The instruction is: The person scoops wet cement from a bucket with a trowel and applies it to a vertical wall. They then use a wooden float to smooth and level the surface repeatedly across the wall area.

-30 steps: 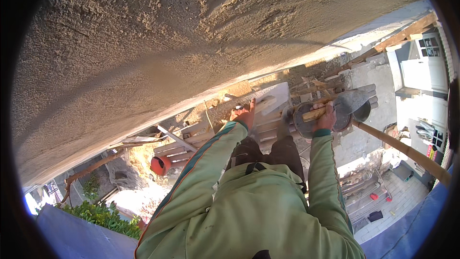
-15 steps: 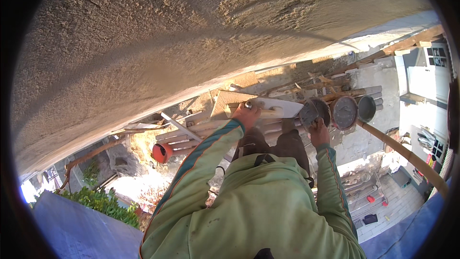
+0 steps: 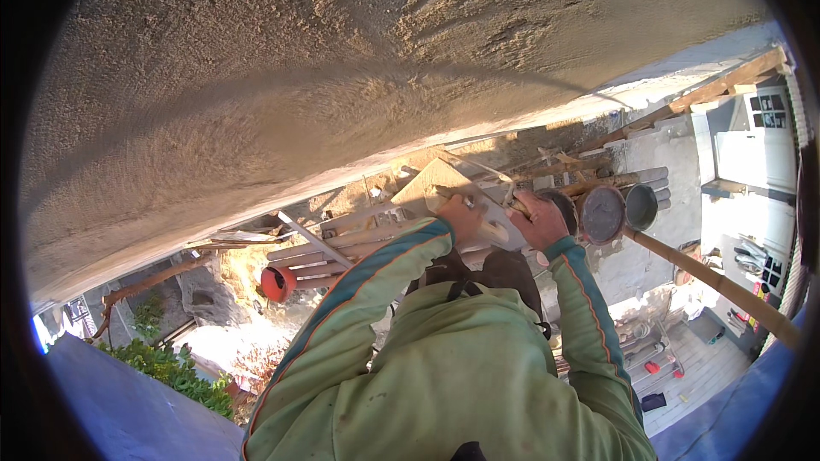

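My left hand (image 3: 459,218) is closed on a pale flat float (image 3: 493,224) with a wooden handle, in front of a tan board (image 3: 431,179). My right hand (image 3: 536,222) is closed on a light-coloured tool handle beside it; the tool's working end is hard to make out. Just right of that hand, one dark bucket is partly hidden, with a second, mortar-smeared bucket (image 3: 600,215) and a third (image 3: 640,207) next to it. Above my hands stretches a rough plastered wall (image 3: 290,102) in sandy grey, with a long curved shadow across it.
Planks and poles (image 3: 342,248) lie crosswise below me, with an orange-red container (image 3: 278,283) at left. A bamboo pole (image 3: 717,282) slants down at right. Blue sheeting (image 3: 145,397) edges both lower corners. Green leaves (image 3: 175,367) show lower left, white doors (image 3: 743,154) far right.
My right hand has moved left and up from the buckets toward the float and my left hand. The float's pale blade has dropped lower between my hands, uncovering more of the tan board.
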A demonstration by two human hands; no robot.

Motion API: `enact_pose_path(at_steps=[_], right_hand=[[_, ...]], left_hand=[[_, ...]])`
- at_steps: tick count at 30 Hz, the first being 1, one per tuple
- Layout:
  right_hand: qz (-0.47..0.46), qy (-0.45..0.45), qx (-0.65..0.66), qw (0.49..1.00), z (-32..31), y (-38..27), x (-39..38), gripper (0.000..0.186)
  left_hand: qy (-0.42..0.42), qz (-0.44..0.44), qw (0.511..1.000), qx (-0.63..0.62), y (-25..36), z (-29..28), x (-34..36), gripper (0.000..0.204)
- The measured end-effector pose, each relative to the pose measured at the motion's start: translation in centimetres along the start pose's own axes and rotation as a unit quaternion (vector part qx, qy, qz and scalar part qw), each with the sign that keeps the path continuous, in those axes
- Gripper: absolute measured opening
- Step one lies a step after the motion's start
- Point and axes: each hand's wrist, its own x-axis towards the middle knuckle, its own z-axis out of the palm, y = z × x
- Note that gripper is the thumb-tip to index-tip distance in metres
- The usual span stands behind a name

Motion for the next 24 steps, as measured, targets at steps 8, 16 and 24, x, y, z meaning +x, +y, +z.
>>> enact_pose_path(at_steps=[8, 16, 24], right_hand=[[0.037, 0.023, -0.061, 0.997, 0.1, 2.1, -1.1, 0.04], [0.021, 0.01, -0.331, 0.943, -6.6, -3.7, 2.1, 0.034], [0.071, 0.066, -0.201, 0.975, -6.4, -0.3, 1.8, 0.034]], left_hand=[[0.013, 0.061, 0.998, -0.009, 1.0, -5.0, 1.7, 0.034], [-0.095, 0.124, 0.971, 0.178, 3.0, -5.5, 4.0, 0.027], [-0.149, 0.159, 0.954, 0.206, 1.4, -8.6, 4.6, 0.021]])
